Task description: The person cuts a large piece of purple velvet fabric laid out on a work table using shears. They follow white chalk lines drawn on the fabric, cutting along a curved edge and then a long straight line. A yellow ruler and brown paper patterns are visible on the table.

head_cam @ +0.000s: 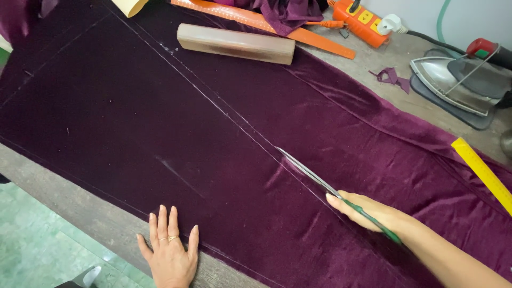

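Purple velvet cloth point(160, 122) lies spread flat over the grey worktable point(69, 208), and my right hand point(368, 213) is clamped around the green handles of the scissors point(320, 181). Their long axis runs on a slant, from my grip up and to the left, tips pointing away from me along a chalk line point(213, 101) that carries on in the same direction across the cloth. The blades look almost together, lying on the velvet just ahead of my knuckles.

My left hand point(170, 250) rests flat and spread, fingers apart, holding nothing, pressed down on the near edge of the cloth where it meets bare table, well to the left of the scissors.

Ahead of the blade tips the velvet is smooth and free as far as the wooden block point(234, 44), which sits near the line's far end. To the right of my grip lie a yellow ruler point(482, 170) and, farther off, an iron point(453, 85).
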